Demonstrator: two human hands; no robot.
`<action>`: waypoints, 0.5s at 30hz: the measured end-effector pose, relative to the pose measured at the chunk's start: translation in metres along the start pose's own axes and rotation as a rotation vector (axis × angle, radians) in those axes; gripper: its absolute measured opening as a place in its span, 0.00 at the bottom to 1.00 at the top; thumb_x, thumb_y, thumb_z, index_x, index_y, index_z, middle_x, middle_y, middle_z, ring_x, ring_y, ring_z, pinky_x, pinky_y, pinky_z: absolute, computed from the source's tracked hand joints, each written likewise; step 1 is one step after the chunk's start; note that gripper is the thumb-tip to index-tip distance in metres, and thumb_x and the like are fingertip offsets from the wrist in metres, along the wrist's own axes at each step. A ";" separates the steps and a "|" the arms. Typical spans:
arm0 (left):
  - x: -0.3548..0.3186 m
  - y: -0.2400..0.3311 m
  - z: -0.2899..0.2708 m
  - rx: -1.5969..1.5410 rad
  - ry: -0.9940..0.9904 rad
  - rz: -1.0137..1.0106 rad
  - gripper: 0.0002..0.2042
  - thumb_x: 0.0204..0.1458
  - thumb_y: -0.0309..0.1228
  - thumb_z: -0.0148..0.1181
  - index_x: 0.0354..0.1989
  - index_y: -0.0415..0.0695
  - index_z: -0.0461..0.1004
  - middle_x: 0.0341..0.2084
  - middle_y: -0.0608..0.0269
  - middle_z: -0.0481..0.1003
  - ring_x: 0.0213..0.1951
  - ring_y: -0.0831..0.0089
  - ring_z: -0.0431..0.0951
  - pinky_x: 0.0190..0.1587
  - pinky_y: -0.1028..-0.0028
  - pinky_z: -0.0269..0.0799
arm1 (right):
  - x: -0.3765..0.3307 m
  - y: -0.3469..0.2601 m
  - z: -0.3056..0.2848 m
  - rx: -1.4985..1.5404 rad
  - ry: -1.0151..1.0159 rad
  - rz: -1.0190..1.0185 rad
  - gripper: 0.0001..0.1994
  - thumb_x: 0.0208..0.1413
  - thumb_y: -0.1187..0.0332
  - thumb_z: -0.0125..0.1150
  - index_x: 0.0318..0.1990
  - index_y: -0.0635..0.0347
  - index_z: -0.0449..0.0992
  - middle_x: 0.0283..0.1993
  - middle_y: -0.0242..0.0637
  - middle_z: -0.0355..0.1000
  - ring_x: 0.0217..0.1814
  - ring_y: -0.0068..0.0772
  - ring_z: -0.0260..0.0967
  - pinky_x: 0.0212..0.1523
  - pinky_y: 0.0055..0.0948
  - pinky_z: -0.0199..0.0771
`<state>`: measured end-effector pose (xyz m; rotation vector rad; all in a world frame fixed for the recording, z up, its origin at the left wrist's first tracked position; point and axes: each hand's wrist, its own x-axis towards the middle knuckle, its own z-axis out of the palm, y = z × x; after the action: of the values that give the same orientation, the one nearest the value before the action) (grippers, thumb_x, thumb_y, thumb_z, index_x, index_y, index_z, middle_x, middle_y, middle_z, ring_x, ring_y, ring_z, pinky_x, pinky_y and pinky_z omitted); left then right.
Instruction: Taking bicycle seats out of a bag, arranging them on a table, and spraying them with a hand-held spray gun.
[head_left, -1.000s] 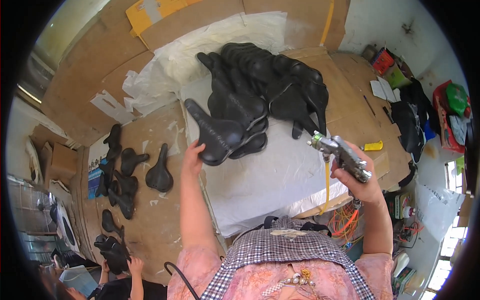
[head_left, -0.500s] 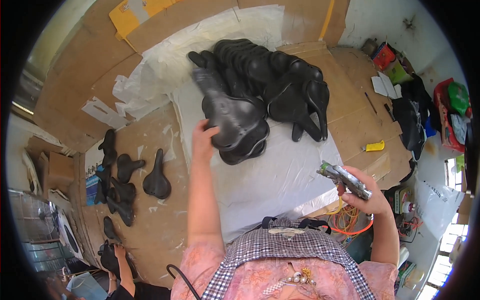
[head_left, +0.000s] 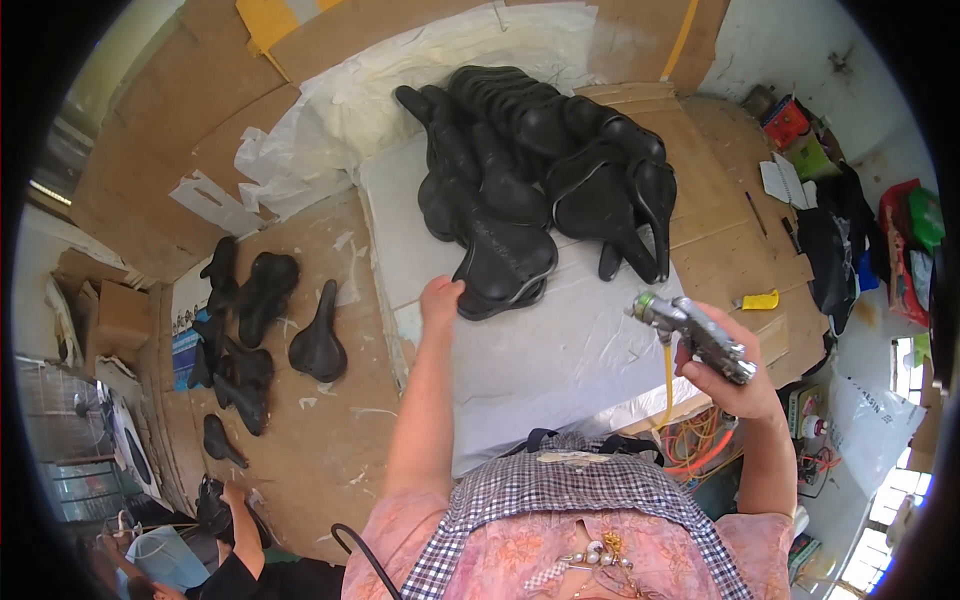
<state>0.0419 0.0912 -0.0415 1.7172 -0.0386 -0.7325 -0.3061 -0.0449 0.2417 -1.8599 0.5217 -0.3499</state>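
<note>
My left hand [head_left: 440, 300] is closed at the left edge of a black bicycle saddle [head_left: 508, 258], its thumb side against the rim. That saddle lies on top of others at the near end of a pile. In my right hand [head_left: 735, 375] is a metal spray gun [head_left: 706, 345] with a green-ringed front end, held off to the right of the pile. A yellow hose [head_left: 669, 385] hangs below the gun. More black saddles [head_left: 500, 95] stand close together in a curved row at the back, and a single saddle [head_left: 600, 195] leans at its right end.
White sheeting [head_left: 560, 360] covers the cardboard under the pile. Several loose saddles [head_left: 318, 335] lie on cardboard to the left. Another person's hand [head_left: 233, 493] is at a dark saddle at lower left. A yellow-handled tool [head_left: 758, 300] and a notebook [head_left: 778, 182] lie at right.
The blurred saddle by my left hand has shifted right and nearer, and now lies sharp on the pile. My left hand has moved along with it. The spray gun stays in my right hand.
</note>
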 end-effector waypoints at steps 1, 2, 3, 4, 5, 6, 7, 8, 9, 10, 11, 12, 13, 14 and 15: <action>0.010 -0.013 0.008 0.048 0.022 0.096 0.21 0.40 0.28 0.64 0.46 0.40 0.69 0.35 0.63 0.73 0.38 0.71 0.72 0.40 0.70 0.69 | 0.004 -0.007 0.003 0.091 0.039 -0.048 0.27 0.46 0.75 0.63 0.55 0.64 0.63 0.33 0.34 0.71 0.33 0.21 0.67 0.36 0.22 0.68; 0.011 -0.008 0.027 0.042 0.003 0.092 0.21 0.40 0.28 0.64 0.46 0.40 0.69 0.35 0.63 0.73 0.38 0.71 0.72 0.40 0.70 0.69 | 0.000 -0.008 -0.001 0.077 0.067 -0.058 0.27 0.46 0.76 0.63 0.56 0.66 0.63 0.33 0.34 0.71 0.34 0.21 0.67 0.37 0.22 0.68; 0.010 0.000 0.039 0.239 -0.002 0.100 0.22 0.40 0.28 0.64 0.47 0.37 0.69 0.36 0.60 0.73 0.39 0.69 0.73 0.43 0.71 0.68 | -0.001 -0.008 -0.002 0.074 0.072 -0.050 0.27 0.46 0.76 0.63 0.56 0.66 0.63 0.33 0.34 0.71 0.34 0.21 0.67 0.37 0.22 0.68; 0.010 0.008 0.045 0.436 -0.004 0.109 0.24 0.40 0.28 0.65 0.48 0.33 0.68 0.37 0.56 0.74 0.40 0.66 0.74 0.45 0.71 0.68 | -0.003 -0.007 -0.003 0.111 0.074 -0.024 0.27 0.45 0.75 0.63 0.56 0.65 0.63 0.33 0.34 0.71 0.34 0.21 0.68 0.37 0.22 0.69; 0.013 0.012 0.044 0.437 0.001 0.108 0.24 0.40 0.28 0.65 0.48 0.33 0.68 0.37 0.56 0.74 0.40 0.66 0.74 0.45 0.71 0.68 | -0.004 -0.007 -0.003 0.150 0.071 -0.005 0.28 0.45 0.75 0.64 0.56 0.64 0.63 0.33 0.33 0.71 0.34 0.21 0.68 0.37 0.22 0.69; 0.015 0.016 0.040 0.149 -0.079 -0.007 0.22 0.41 0.26 0.64 0.47 0.33 0.69 0.38 0.55 0.74 0.40 0.66 0.74 0.45 0.71 0.69 | -0.008 -0.002 -0.004 0.155 0.064 -0.008 0.28 0.45 0.75 0.64 0.56 0.64 0.63 0.33 0.33 0.71 0.34 0.21 0.68 0.37 0.22 0.69; 0.016 0.018 0.033 -0.141 -0.152 -0.118 0.21 0.42 0.25 0.63 0.46 0.32 0.69 0.39 0.54 0.74 0.40 0.66 0.74 0.45 0.71 0.69 | -0.013 0.006 -0.005 0.085 -0.028 0.039 0.28 0.46 0.74 0.64 0.56 0.63 0.63 0.33 0.33 0.71 0.35 0.21 0.68 0.38 0.23 0.69; 0.005 0.036 0.042 -0.245 -0.234 -0.072 0.20 0.43 0.24 0.62 0.46 0.32 0.69 0.40 0.54 0.74 0.41 0.67 0.74 0.46 0.70 0.69 | -0.021 0.014 -0.011 0.000 -0.085 0.111 0.28 0.46 0.73 0.64 0.56 0.62 0.63 0.34 0.33 0.71 0.35 0.21 0.68 0.39 0.23 0.69; -0.012 0.064 0.038 -0.347 -0.300 -0.026 0.19 0.44 0.22 0.60 0.46 0.32 0.68 0.41 0.54 0.73 0.41 0.67 0.74 0.46 0.70 0.69 | -0.023 0.017 -0.014 0.001 -0.166 0.187 0.28 0.46 0.72 0.65 0.57 0.60 0.63 0.35 0.34 0.70 0.37 0.21 0.68 0.39 0.24 0.69; -0.015 0.080 0.019 -0.375 -0.296 0.033 0.18 0.45 0.21 0.59 0.46 0.32 0.68 0.41 0.55 0.73 0.41 0.67 0.74 0.47 0.69 0.69 | -0.022 0.019 -0.011 -0.029 -0.206 0.218 0.27 0.47 0.72 0.65 0.57 0.60 0.63 0.35 0.34 0.70 0.37 0.21 0.68 0.39 0.23 0.69; -0.015 0.090 -0.002 -0.403 -0.296 0.088 0.16 0.46 0.20 0.57 0.46 0.32 0.68 0.40 0.55 0.74 0.41 0.67 0.74 0.47 0.69 0.70 | -0.022 0.021 -0.006 -0.060 -0.243 0.251 0.27 0.47 0.72 0.64 0.57 0.59 0.63 0.35 0.34 0.70 0.37 0.21 0.68 0.39 0.23 0.69; -0.014 0.098 -0.024 -0.466 -0.281 0.134 0.16 0.46 0.19 0.56 0.46 0.32 0.68 0.41 0.55 0.74 0.42 0.66 0.74 0.49 0.68 0.70 | -0.019 0.019 -0.002 -0.054 -0.245 0.253 0.27 0.47 0.72 0.64 0.57 0.59 0.63 0.35 0.34 0.70 0.37 0.21 0.68 0.39 0.23 0.69; -0.013 0.103 -0.047 -0.526 -0.259 0.184 0.16 0.47 0.19 0.55 0.47 0.33 0.68 0.41 0.55 0.74 0.43 0.66 0.74 0.50 0.68 0.69 | -0.012 0.018 0.000 -0.072 -0.216 0.202 0.27 0.47 0.72 0.64 0.56 0.60 0.63 0.35 0.34 0.70 0.37 0.21 0.67 0.39 0.23 0.68; -0.008 0.103 -0.064 -0.523 -0.258 0.184 0.16 0.47 0.19 0.55 0.47 0.33 0.68 0.41 0.55 0.74 0.43 0.66 0.74 0.50 0.68 0.69 | -0.007 0.017 0.001 -0.096 -0.181 0.156 0.27 0.47 0.72 0.64 0.56 0.61 0.63 0.35 0.34 0.70 0.36 0.21 0.67 0.38 0.23 0.68; -0.003 0.101 -0.081 -0.553 -0.260 0.172 0.17 0.47 0.19 0.55 0.47 0.33 0.68 0.41 0.55 0.74 0.44 0.65 0.74 0.51 0.67 0.69 | -0.003 0.017 0.002 -0.088 -0.185 0.153 0.27 0.47 0.72 0.64 0.56 0.61 0.63 0.35 0.34 0.70 0.36 0.21 0.67 0.38 0.23 0.68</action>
<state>0.1143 0.1336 0.0575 1.0734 -0.1476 -0.7496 -0.3113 -0.0465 0.2249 -1.9012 0.5556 -0.0527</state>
